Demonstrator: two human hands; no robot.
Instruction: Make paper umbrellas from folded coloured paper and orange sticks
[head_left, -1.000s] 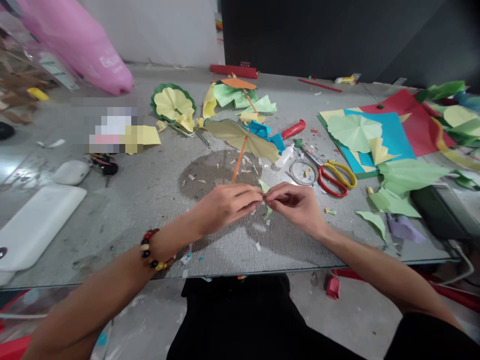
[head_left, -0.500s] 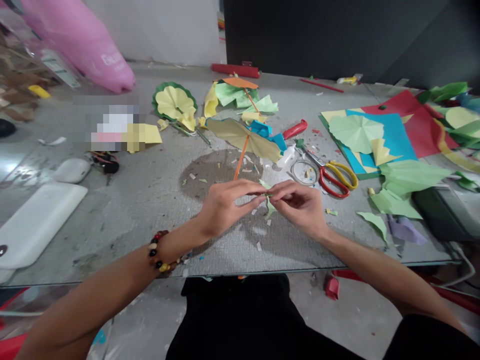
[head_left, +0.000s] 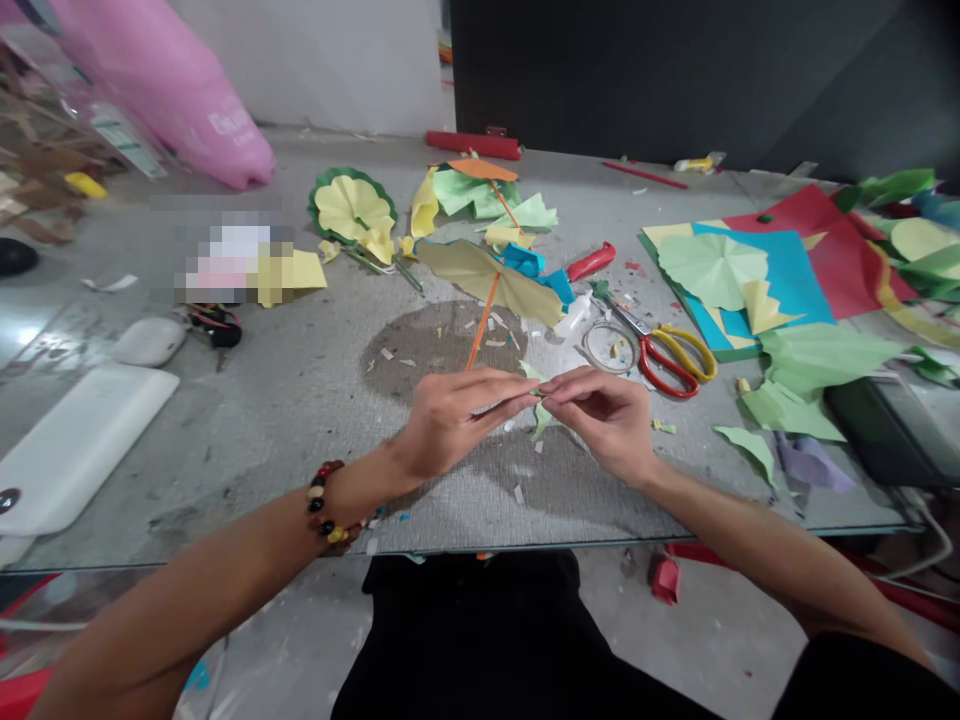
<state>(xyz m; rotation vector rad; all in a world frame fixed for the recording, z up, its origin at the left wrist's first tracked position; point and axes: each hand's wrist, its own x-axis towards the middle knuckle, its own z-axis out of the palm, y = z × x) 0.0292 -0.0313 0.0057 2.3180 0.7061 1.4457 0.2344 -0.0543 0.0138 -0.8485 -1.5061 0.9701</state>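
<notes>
My left hand [head_left: 457, 415] and my right hand [head_left: 600, 412] meet fingertip to fingertip above the grey table [head_left: 285, 420]. Both pinch a small light-green paper piece [head_left: 537, 415], of which a scrap hangs below the fingers. A bead bracelet [head_left: 324, 503] circles my left wrist. Just beyond my hands lies an orange stick [head_left: 480, 325] that leads up to a folded tan paper fan [head_left: 487, 275].
Red-and-yellow scissors [head_left: 671, 352] and a tape ring [head_left: 606, 345] lie to the right. Coloured paper sheets [head_left: 780, 265] cover the right side. A yellow-green paper flower [head_left: 351, 208], a white device [head_left: 75, 440], a mouse [head_left: 148, 341] and a pink bag [head_left: 180, 100] are at the left.
My hands have stayed together at the same spot; the fingers shifted slightly on the green paper piece. Nothing else moved.
</notes>
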